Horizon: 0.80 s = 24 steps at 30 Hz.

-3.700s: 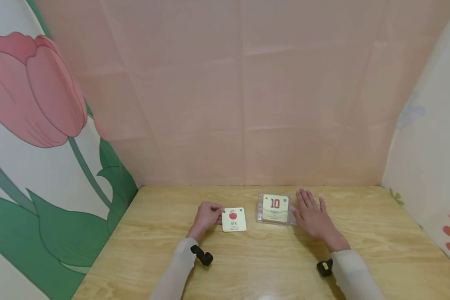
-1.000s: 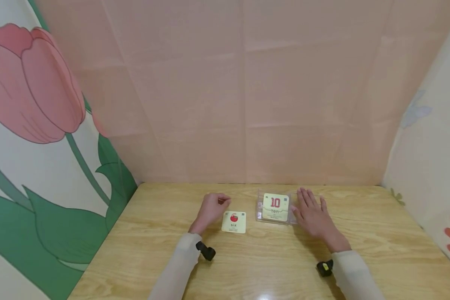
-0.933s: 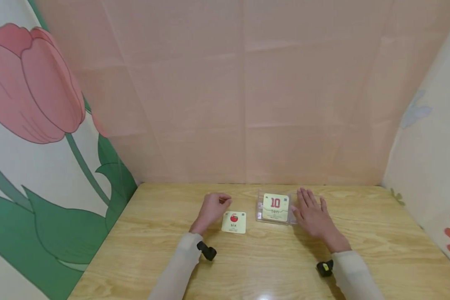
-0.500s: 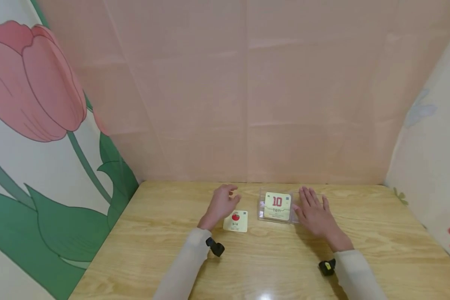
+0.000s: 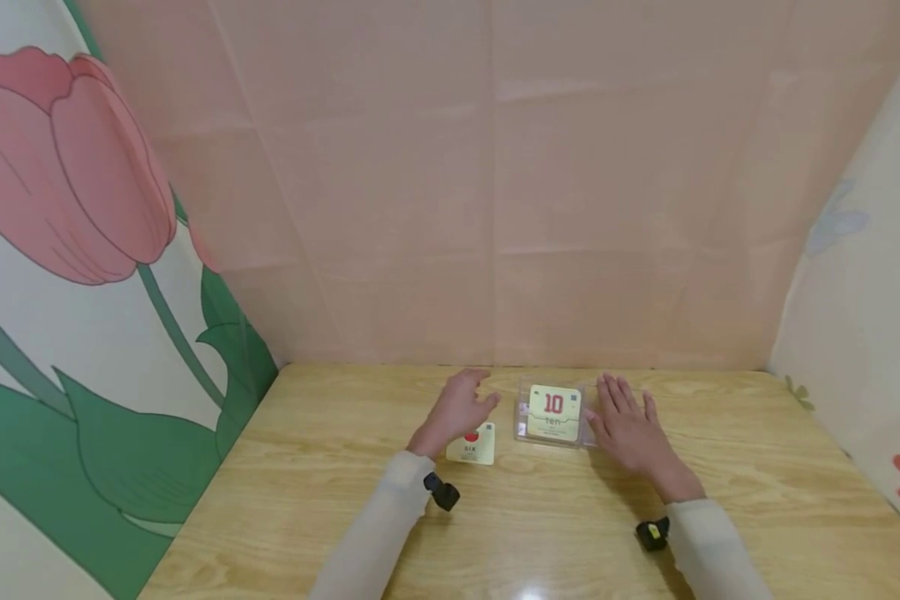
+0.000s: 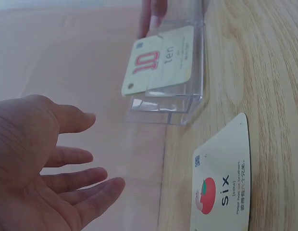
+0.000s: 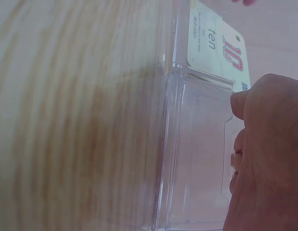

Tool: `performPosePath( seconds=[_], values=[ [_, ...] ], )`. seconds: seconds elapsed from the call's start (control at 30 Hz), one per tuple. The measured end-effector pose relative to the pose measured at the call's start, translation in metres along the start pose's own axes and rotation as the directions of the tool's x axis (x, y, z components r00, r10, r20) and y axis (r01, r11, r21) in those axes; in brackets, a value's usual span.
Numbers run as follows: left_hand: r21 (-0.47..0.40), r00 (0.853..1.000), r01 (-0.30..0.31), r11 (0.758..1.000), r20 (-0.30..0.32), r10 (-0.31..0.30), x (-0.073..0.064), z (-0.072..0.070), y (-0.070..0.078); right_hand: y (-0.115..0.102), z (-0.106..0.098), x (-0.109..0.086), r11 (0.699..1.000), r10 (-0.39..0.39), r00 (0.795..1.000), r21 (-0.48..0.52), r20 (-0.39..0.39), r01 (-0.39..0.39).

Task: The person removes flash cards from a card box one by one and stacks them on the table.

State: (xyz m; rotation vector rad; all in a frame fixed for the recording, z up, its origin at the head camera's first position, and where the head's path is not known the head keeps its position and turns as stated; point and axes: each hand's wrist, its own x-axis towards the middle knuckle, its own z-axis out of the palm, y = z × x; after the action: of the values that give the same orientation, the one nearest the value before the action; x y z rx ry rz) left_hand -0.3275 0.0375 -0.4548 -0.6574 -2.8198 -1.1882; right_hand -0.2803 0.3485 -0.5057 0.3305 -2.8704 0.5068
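My left hand [image 5: 454,412] hovers over the table with fingers spread and loosely bent, holding nothing. Under its wrist a square pale-yellow flash card [image 5: 477,452] marked "six", with a red apple picture, lies partly covered. To the right, a clear plastic card box [image 6: 183,103] holds a "10 ten" card [image 5: 554,403] in its left compartment. The left thumb and fingertips stand apart from the box's left side. Over the box's right compartment, my right hand [image 5: 632,431] rests with straight fingers, its thumb near the divider by the ten card.
The wood-grain table [image 5: 330,517] meets a pink cloth backdrop [image 5: 390,250] just behind the box. A wall with a painted tulip [image 5: 112,175] rises on the left, and a pale wall [image 5: 862,333] stands on the right. Black cameras sit on both wrists.
Earlier my left hand held the six card's upper left corner; it has let go, risen and moved right toward the box, its fingers opening. The right hand stays on the box.
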Motion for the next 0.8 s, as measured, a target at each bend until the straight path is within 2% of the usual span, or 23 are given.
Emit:
performPosePath(
  seconds=[0.23, 0.47, 0.67, 0.8],
  values=[
    [0.096, 0.999, -0.041, 0.995, 0.036, 0.037, 0.003, 0.006, 0.011, -0.009, -0.008, -0.001, 1.0, 0.031, 0.998, -0.007, 0.055, -0.031],
    [0.226, 0.996, -0.087, 0.97, 0.055, 0.076, 0.005, 0.012, 0.021, -0.01, -0.009, -0.002, 0.999, 0.037, 0.998, -0.011, 0.058, -0.037],
    [0.257, 0.991, -0.126, 0.958, 0.071, 0.112, 0.007, 0.018, 0.024, -0.001, -0.002, 0.0, 1.0, 0.007, 1.0, 0.001, 0.017, -0.007],
    [0.271, 0.989, -0.141, 0.952, 0.081, 0.124, 0.009, 0.023, 0.026, 0.001, 0.0, 0.0, 1.0, 0.01, 1.0, -0.003, 0.024, -0.01]
  ],
)
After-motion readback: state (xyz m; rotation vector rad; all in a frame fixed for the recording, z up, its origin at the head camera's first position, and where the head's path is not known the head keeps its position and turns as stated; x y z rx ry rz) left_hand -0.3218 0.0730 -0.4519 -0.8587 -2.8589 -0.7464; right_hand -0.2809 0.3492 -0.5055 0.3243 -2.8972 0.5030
